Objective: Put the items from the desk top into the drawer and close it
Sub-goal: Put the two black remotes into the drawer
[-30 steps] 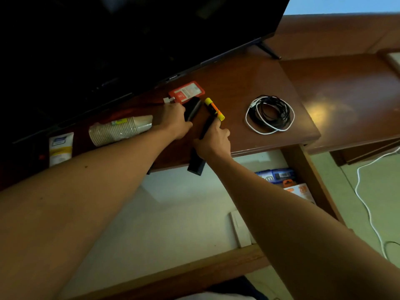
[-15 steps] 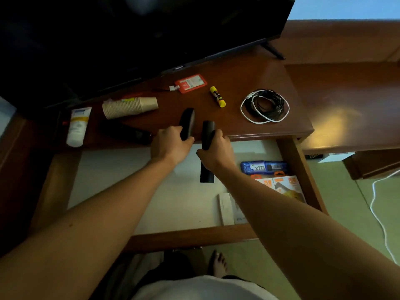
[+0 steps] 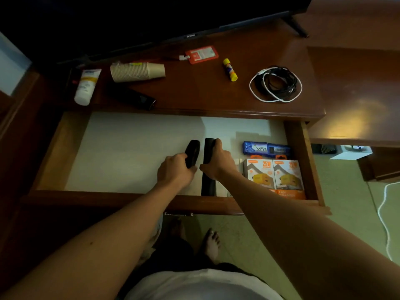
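Note:
The wooden drawer (image 3: 54,152) stands pulled out under the desk top (image 3: 201,94). Inside it, over the white bottom, my left hand (image 3: 175,169) grips a short rounded black remote (image 3: 192,152). Just to its right, my right hand (image 3: 218,161) grips a longer black remote (image 3: 208,185). On the desk lie a stack of paper cups (image 3: 137,71), a white tube (image 3: 86,86), a black object (image 3: 138,98), a red card holder (image 3: 202,54), a yellow glue stick (image 3: 230,69) and coiled cables (image 3: 276,84).
In the drawer's right end lie a blue packet (image 3: 266,148) and two orange charger boxes (image 3: 273,176). A dark TV (image 3: 129,16) stands at the back of the desk. A lower wooden surface (image 3: 357,94) adjoins on the right. A white cable (image 3: 385,213) runs over the floor.
Both hands lifted the two black remotes off the desk top and brought them towards me and down into the open drawer. The view tilted down.

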